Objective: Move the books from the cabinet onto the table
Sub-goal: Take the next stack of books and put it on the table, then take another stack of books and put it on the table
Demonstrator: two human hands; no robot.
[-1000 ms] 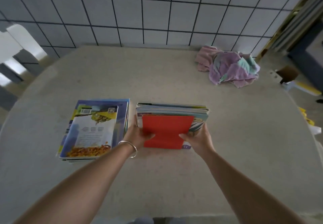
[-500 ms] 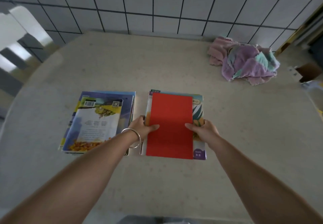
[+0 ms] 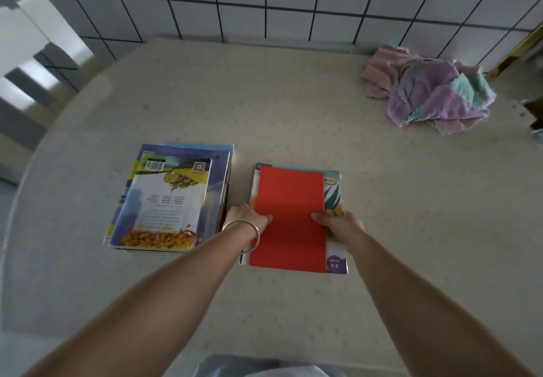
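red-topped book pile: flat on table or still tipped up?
Flat. The red cover faces straight up, pile resting on the table, left hand and right hand gripping its sides.

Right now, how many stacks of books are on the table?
2: one stack at left, untouched; one red-topped stack beside it, gripped by both hands.

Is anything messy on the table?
Yes: the crumpled cloth lies in a heap at the table's far right. Both book stacks lie flat, though the left stack sits a little fanned and tilted.
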